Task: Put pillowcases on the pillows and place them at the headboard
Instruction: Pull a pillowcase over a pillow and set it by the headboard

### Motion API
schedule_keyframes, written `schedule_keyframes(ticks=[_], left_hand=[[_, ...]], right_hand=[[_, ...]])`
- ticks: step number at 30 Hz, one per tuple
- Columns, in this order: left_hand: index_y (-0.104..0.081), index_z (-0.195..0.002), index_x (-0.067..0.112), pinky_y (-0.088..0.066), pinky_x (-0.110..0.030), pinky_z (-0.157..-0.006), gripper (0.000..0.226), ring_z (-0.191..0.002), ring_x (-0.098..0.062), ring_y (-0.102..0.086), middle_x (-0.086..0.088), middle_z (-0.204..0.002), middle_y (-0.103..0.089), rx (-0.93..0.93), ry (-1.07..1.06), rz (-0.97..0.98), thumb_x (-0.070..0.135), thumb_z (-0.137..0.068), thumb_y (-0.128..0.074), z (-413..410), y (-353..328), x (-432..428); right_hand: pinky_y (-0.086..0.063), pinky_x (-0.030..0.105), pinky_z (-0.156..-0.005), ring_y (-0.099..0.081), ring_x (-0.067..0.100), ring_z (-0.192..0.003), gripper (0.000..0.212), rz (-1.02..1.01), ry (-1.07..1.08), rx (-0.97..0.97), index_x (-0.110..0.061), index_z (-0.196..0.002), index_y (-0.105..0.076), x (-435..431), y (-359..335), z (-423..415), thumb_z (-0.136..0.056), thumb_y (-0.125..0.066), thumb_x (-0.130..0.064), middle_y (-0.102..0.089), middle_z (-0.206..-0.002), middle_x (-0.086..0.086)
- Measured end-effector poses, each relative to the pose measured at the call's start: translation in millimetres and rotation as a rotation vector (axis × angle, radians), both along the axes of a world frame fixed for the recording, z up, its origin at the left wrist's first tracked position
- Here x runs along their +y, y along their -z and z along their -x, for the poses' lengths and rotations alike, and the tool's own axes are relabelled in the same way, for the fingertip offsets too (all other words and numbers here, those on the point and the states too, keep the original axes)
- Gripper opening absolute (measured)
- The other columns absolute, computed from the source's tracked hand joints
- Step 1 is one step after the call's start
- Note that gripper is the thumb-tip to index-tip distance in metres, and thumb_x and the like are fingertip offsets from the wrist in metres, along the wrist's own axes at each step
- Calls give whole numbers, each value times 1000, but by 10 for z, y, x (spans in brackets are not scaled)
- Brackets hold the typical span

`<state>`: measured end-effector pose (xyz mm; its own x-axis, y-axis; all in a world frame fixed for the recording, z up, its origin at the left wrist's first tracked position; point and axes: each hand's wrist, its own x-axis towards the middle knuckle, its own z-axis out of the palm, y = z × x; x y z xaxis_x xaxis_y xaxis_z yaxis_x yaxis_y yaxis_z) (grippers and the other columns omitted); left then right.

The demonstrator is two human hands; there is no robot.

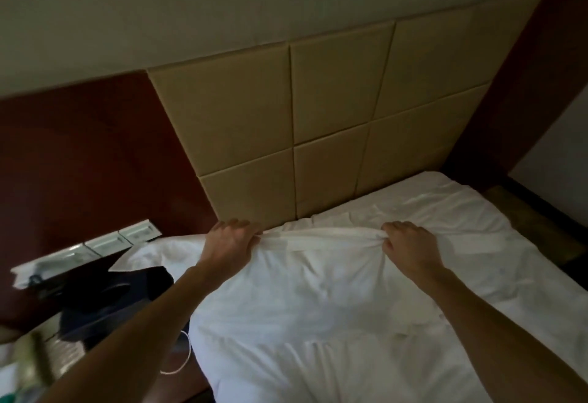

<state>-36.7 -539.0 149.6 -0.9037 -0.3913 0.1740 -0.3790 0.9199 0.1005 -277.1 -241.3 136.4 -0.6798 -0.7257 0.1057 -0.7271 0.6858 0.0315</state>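
A white pillow in its white pillowcase [315,278] lies across the bed close to the beige padded headboard [318,122]. My left hand [230,240] pinches the pillowcase's far edge at its left end. At the right end of the same edge, my right hand [405,243] grips bunched fabric, and the hem is stretched taut between the two hands. The pillow itself is hidden inside the cloth. No second pillow can be told apart from the bedding.
The white sheet on the bed [445,211] is wrinkled. Left of the bed stands a dark nightstand [105,278] with dark cloth and a white cord [184,358]. A switch panel [95,243] sits on the red-brown wall. Floor shows at the far right.
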Motion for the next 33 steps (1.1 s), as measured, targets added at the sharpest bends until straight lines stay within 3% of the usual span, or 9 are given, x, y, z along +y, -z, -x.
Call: schedule_keyframes(ticks=[5,9,14,20,23,27,33], left_hand=[[-70,-100,30,-51,-30,-73,16,-88,-20,-67,6,-95,-72,-108,-35,-97,35,-84,-71,209,23,10],[-69,-114,33,-50,-31,-81,30,-103,-20,-65,4,-112,-70,-289,-58,-183,45,-86,-67,216,-47,-225],[-51,-136,40,-33,-37,-103,49,-128,-16,-50,9,-139,-55,-542,-108,-49,55,-90,-57,233,-54,-361],[-63,-117,33,-41,-35,-94,29,-106,-18,-64,8,-116,-69,-451,-87,58,41,-88,-62,-8,71,-282],[-67,-107,31,-51,-34,-74,25,-89,-26,-69,4,-99,-72,-230,-93,17,32,-83,-73,-224,-68,-332],[-61,-112,36,-44,-29,-65,28,-96,-22,-67,11,-107,-68,-96,-66,-4,38,-85,-67,-384,-495,-600],[-59,-115,38,-43,-32,-71,28,-99,-22,-65,12,-109,-68,-92,-123,-74,43,-87,-62,-628,-1033,-1005]], right_hand=[[-47,31,-75,-62,20,-95,27,-17,-106,-147,-20,-118,-64,-66,116,451,-95,-53,-26,-69,-106,0],[-45,31,-84,-59,20,-104,32,-67,-146,-215,-22,-126,-60,-98,160,578,-96,-49,-28,-66,-115,0],[-43,33,-95,-54,23,-118,39,-132,-111,-423,-19,-137,-51,-91,159,663,-98,-48,-22,-59,-131,3],[-53,31,-79,-63,18,-96,25,-165,-40,-185,-19,-114,-63,-158,75,276,-92,-50,-20,-68,-105,-1],[-50,31,-75,-64,21,-90,25,-141,-34,-58,-16,-107,-65,-171,-105,56,-84,-56,-10,-68,-97,2],[-50,38,-78,-62,27,-85,32,-116,-20,106,-12,-98,-64,-309,-479,-86,-70,-65,1,-68,-91,8],[-49,39,-65,-61,32,-69,29,-30,-25,215,-9,-80,-62,-674,-994,-385,-58,-69,9,-64,-73,11]])
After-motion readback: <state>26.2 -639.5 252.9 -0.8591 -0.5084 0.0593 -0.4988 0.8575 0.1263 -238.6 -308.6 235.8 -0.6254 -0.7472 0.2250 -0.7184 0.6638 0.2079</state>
